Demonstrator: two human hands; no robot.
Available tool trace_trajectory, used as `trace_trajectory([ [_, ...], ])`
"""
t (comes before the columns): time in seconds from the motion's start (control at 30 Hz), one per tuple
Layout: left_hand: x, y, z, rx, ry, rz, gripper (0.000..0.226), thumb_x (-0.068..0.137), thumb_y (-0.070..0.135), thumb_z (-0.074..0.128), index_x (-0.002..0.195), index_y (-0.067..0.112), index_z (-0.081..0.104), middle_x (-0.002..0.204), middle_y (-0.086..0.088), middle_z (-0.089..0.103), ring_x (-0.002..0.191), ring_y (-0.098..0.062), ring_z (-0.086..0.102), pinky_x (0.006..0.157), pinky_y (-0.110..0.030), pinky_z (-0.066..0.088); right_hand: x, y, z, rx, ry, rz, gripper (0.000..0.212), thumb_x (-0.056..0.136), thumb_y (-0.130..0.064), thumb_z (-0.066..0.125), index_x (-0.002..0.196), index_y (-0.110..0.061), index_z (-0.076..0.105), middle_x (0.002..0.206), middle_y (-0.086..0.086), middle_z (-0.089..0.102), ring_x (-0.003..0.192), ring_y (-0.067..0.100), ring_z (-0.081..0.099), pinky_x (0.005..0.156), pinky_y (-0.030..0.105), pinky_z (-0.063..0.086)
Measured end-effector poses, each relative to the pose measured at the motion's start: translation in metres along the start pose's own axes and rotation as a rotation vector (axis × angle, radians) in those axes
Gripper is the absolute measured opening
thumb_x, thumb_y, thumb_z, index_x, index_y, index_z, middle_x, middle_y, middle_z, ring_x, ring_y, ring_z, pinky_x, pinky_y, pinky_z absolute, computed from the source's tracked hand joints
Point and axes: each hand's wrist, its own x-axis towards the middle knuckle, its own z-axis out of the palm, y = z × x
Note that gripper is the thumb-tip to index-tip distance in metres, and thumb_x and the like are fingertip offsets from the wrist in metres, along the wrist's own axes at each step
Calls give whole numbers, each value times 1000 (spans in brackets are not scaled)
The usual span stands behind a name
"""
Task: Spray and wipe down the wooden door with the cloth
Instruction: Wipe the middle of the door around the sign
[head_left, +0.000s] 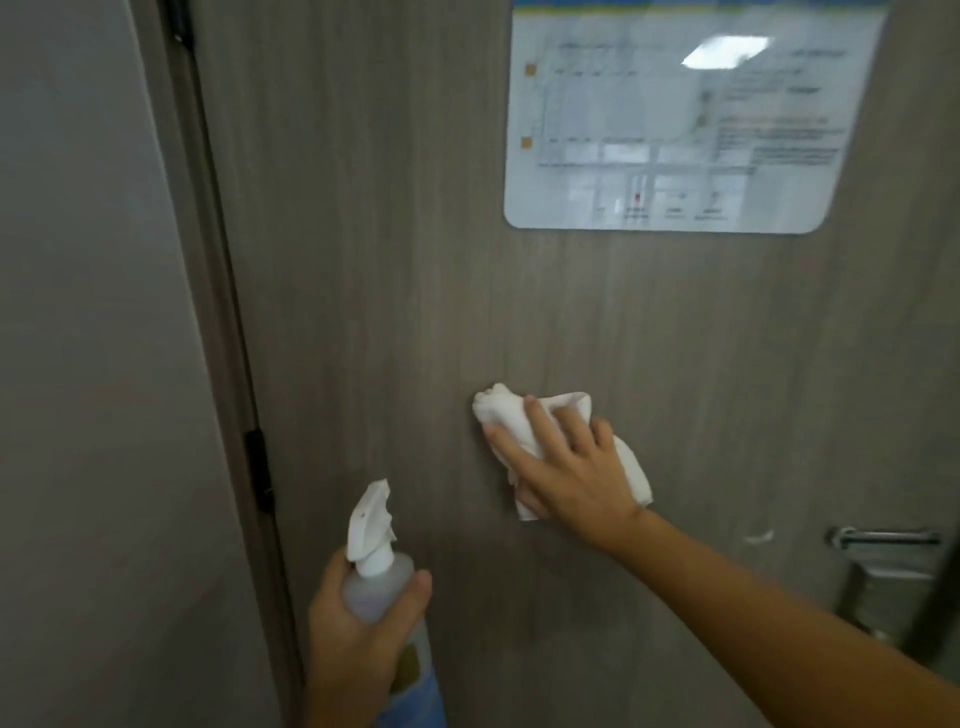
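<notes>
At mid-height on the wooden door (395, 270), head view: the right hand (566, 467) lies with fingers spread and nearly straight over a bunched white cloth (506, 408), pressing it flat against the panel. The splayed fingers appear intended to spread pressure across the wad so that more fabric meets the wood; part of the cloth bulges out beyond the fingertips and part trails below the palm. The left hand (358, 629) is wrapped around the body of a spray bottle (376, 561), thumb on one side and fingers on the other, with no finger visibly on the trigger. The bottle is held upright, low and just beside the wiped area, its white nozzle angled up toward the door, presumably kept ready for the next spray while leaving the cloth's path free. A laminated notice (691, 119) is fixed to the door above the cloth, well apart from it. A metal door handle (883, 540) sits at the lower right, and a dark hinge (258, 467) marks the door's left edge beside the wall (78, 312). Judged from this arrangement, wiping is under way in the middle zone; whether the panel is wet cannot be told.
</notes>
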Motion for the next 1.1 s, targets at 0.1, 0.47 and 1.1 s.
trace_trajectory([
  [0.1, -4, 4, 38, -16, -90, 46, 42, 76, 0, 87, 109, 19, 71, 84, -9, 75, 82, -29, 73, 72, -36, 56, -50, 63, -11, -49, 16, 142, 71, 86, -42, 61, 154, -31, 47, 149, 20, 46, 112, 43, 50, 78, 49, 46],
  [0.47, -42, 20, 147, -37, -340, 134, 45, 74, 5, 89, 112, 16, 68, 89, -5, 75, 82, -22, 73, 69, -24, 59, -139, 145, -18, 90, 47, 764, 68, 95, -39, 50, 160, -29, 35, 160, 22, 37, 126, 52, 47, 96, 62, 41],
  [1.1, -150, -61, 313, 104, -496, 63, 42, 65, 25, 89, 100, 26, 66, 78, 7, 72, 69, -10, 70, 67, -27, 57, -138, 299, -48, -1, 216, 742, 66, 95, -35, 55, 160, -31, 41, 159, 18, 42, 131, 44, 44, 97, 53, 37],
])
